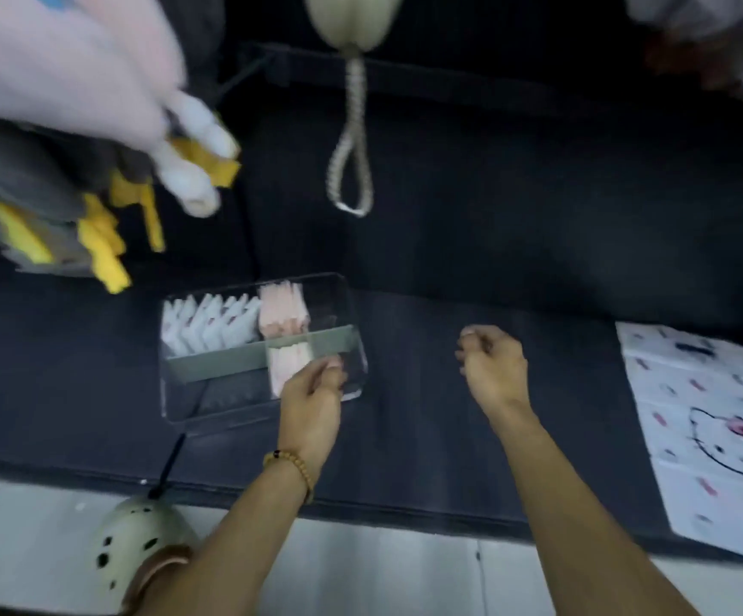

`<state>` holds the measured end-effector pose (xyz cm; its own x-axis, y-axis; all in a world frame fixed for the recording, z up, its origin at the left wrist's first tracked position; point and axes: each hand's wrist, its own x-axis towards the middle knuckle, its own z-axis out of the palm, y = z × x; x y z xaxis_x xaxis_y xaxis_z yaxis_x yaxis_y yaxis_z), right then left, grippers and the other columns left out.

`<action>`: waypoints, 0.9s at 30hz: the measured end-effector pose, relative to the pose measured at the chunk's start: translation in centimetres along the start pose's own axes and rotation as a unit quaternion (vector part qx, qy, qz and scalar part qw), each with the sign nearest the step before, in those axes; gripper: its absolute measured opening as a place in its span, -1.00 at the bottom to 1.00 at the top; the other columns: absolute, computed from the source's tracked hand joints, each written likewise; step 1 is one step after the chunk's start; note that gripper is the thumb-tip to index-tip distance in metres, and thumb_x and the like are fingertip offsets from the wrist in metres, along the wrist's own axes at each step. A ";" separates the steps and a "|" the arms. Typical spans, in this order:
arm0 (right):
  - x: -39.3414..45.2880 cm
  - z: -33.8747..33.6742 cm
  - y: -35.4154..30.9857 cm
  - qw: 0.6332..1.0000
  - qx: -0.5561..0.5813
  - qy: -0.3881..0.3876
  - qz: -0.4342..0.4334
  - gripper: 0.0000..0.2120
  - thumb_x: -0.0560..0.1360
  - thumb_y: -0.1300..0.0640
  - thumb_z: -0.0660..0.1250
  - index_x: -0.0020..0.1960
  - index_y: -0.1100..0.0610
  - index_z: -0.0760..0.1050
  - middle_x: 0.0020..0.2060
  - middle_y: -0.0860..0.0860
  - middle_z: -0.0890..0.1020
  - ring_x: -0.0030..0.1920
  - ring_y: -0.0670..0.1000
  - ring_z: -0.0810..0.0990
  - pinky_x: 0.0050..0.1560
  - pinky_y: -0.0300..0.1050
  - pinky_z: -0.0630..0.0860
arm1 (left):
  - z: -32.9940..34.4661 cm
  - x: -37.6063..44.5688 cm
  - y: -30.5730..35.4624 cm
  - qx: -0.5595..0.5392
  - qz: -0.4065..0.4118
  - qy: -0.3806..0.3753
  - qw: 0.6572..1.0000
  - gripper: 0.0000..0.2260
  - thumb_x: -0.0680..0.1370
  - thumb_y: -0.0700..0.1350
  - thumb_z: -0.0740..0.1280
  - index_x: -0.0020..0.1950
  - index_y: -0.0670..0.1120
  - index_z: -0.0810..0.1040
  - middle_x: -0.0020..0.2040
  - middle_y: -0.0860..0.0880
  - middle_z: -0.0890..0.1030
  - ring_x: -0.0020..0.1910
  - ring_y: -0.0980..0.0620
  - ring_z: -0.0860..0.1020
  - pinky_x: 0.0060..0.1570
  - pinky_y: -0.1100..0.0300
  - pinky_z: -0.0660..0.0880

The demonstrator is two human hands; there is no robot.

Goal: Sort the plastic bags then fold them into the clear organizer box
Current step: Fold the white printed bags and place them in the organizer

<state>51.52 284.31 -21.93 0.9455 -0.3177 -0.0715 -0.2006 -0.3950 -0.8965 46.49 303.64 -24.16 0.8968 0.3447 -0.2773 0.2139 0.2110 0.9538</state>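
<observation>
At nine o'clock, the clear box (263,349) is sitting on the dark tabletop (472,269), white and pink folded bags standing in its far row. The left hand (312,393) is pinching a pink folded bag (287,364), probably slotting it upright behind the gray divider (227,357). The right hand (492,362) is hovering, fingers curled, holding nothing. At three o'clock, a cartoon-print bag (707,433) is lying flat, likely awaiting folding.

L hand (312,389) pinches pink folded bag (287,364) in clear organizer box (174,411); R hand (492,362) curled, holding nothing.
</observation>
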 end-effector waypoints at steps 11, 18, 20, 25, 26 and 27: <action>-1.3 -25.5 21.5 0.942 -0.227 0.107 0.223 -0.39 0.54 -0.04 0.31 0.50 0.15 0.22 0.46 0.16 0.29 0.45 0.19 0.26 0.43 0.11 0.23 | 16.4 -5.4 -8.8 0.164 -0.018 -0.187 0.968 -0.89 0.58 -0.15 0.29 -0.04 0.03 0.58 0.03 -0.02 0.63 0.10 0.01 0.58 0.24 -0.02 0.47; -1.6 -25.5 25.9 0.917 -0.379 0.067 0.101 -0.60 0.53 -0.03 0.31 0.34 0.02 0.49 0.40 0.13 0.39 0.39 0.22 0.28 0.36 0.08 0.25 | 21.5 -6.7 -11.9 0.261 0.017 -0.248 0.933 -0.88 0.59 -0.13 0.27 0.06 -0.01 0.58 -0.01 0.04 0.62 0.05 0.06 0.59 0.06 0.21 0.51; -1.9 -23.9 25.2 0.935 -0.343 0.077 0.038 -0.73 0.54 0.12 0.32 0.22 0.11 0.60 0.32 0.17 0.49 0.33 0.24 0.36 0.32 -0.01 0.30 | 22.0 -7.0 -12.4 0.307 0.032 -0.264 0.914 -0.85 0.58 -0.09 0.29 0.12 -0.02 0.57 -0.01 0.08 0.60 0.08 0.08 0.57 -0.03 0.35 0.46; -2.0 -19.3 20.3 0.972 -0.212 -0.065 -0.077 -0.84 0.57 0.18 0.29 0.03 0.17 0.64 -0.08 0.08 0.66 -0.05 0.09 0.57 0.00 -0.11 0.45 | 21.4 -7.7 -12.3 0.474 0.293 -0.365 0.746 -0.39 0.46 0.11 0.39 0.45 0.00 0.30 0.41 0.09 0.32 0.42 0.07 0.23 0.42 0.14 0.19; -2.1 -18.3 19.2 0.976 -0.191 -0.080 -0.070 -0.83 0.59 0.15 0.25 0.00 0.15 0.62 -0.17 0.04 0.64 -0.16 0.05 0.54 -0.09 -0.11 0.44 | 21.1 -7.6 -12.1 0.513 0.329 -0.397 0.686 -0.29 0.43 0.18 0.38 0.50 0.02 0.21 0.47 0.09 0.25 0.48 0.08 0.12 0.48 0.11 0.05; -2.3 -17.5 18.2 0.979 -0.172 -0.091 -0.065 -0.82 0.60 0.13 0.23 -0.01 0.15 0.60 -0.19 0.03 0.63 -0.20 0.03 0.52 -0.13 -0.10 0.43 | 20.8 -7.5 -12.0 0.548 0.339 -0.422 0.638 -0.22 0.42 0.23 0.37 0.53 0.03 0.12 0.50 0.09 0.20 0.51 0.08 0.05 0.50 0.10 -0.06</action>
<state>41.17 262.77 -30.47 0.9925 -0.0993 -0.0707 -0.1201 -0.6989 -0.7050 45.23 279.49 -31.14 0.7169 -0.6961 -0.0387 -0.6063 -0.6499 0.4583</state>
